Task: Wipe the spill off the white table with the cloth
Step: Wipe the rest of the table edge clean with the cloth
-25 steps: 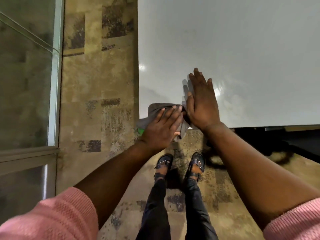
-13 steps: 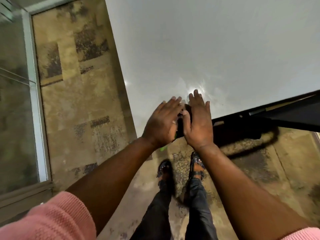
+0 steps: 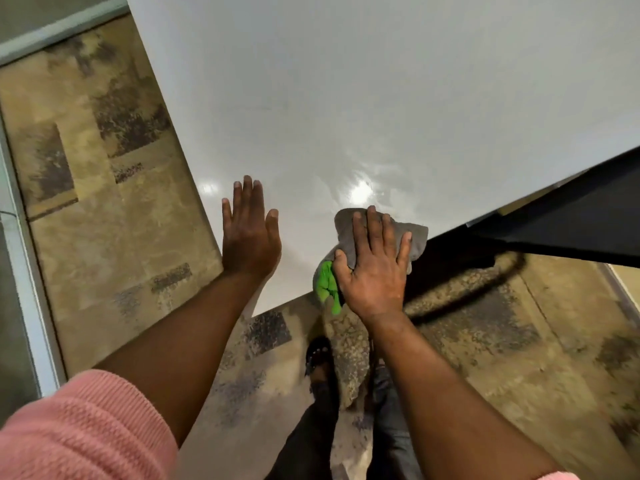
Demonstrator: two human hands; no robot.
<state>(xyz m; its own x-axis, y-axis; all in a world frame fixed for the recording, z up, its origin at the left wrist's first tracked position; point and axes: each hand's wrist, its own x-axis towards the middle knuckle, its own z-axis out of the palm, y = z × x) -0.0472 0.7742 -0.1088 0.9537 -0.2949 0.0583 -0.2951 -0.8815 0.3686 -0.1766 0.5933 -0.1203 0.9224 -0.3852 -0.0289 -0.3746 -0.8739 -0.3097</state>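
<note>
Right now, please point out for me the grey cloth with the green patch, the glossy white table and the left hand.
grey cloth with the green patch (image 3: 417, 237), head view, on its grey right part.
glossy white table (image 3: 346, 98), head view, on the bare top.
left hand (image 3: 250, 237), head view, on its back.

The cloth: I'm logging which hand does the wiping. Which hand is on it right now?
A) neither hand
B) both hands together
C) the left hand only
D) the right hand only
D: the right hand lies flat, fingers spread, on the grey and green cloth at the table's near edge, while the left hand rests flat on bare tabletop, apart from it.
</note>
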